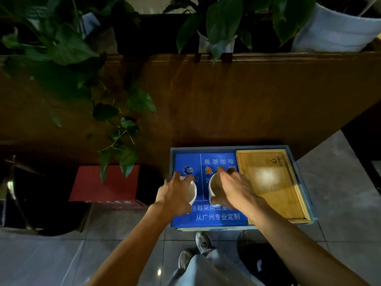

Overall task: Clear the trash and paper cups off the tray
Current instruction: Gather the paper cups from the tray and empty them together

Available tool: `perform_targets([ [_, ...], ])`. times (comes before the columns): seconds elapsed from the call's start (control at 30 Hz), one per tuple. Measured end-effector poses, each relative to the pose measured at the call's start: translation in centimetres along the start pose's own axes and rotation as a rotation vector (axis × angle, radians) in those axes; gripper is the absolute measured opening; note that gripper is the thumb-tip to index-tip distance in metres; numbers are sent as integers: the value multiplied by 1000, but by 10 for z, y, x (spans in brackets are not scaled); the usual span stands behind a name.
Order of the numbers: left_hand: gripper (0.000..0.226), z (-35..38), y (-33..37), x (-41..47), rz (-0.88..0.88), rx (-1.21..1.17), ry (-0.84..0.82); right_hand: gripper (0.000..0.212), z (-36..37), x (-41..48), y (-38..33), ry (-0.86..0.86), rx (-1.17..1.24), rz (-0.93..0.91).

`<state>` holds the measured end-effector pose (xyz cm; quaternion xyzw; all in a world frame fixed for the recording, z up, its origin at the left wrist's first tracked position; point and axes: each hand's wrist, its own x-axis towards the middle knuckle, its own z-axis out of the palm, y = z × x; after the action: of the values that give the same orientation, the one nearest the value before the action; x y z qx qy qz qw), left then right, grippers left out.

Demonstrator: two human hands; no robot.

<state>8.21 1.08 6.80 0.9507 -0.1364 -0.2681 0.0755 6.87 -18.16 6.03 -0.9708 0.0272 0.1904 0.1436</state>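
Note:
A bare wooden tray [274,182] lies on the right half of a blue box lid [216,217] printed with white characters. Two white paper cups are held above the blue part of that lid, left of the tray. My left hand [175,195] wraps around the left paper cup [191,191] from its left side. My right hand [235,189] grips the right paper cup [215,186], whose brownish inside faces the camera. Both cups are tilted and partly hidden by my fingers.
A dark bin [37,195] stands at the left on the tiled floor, with a red box [107,184] beside it. A wooden partition [226,96] rises behind the blue box, topped by potted plants with hanging leaves [115,129]. My shoes [198,250] are below.

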Motion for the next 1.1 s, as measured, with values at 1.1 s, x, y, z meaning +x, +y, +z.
perform_targets([
  [1.1,102,-74,-11,143,-171,-32,74,87,-58,144,-10,-9,46,-77],
])
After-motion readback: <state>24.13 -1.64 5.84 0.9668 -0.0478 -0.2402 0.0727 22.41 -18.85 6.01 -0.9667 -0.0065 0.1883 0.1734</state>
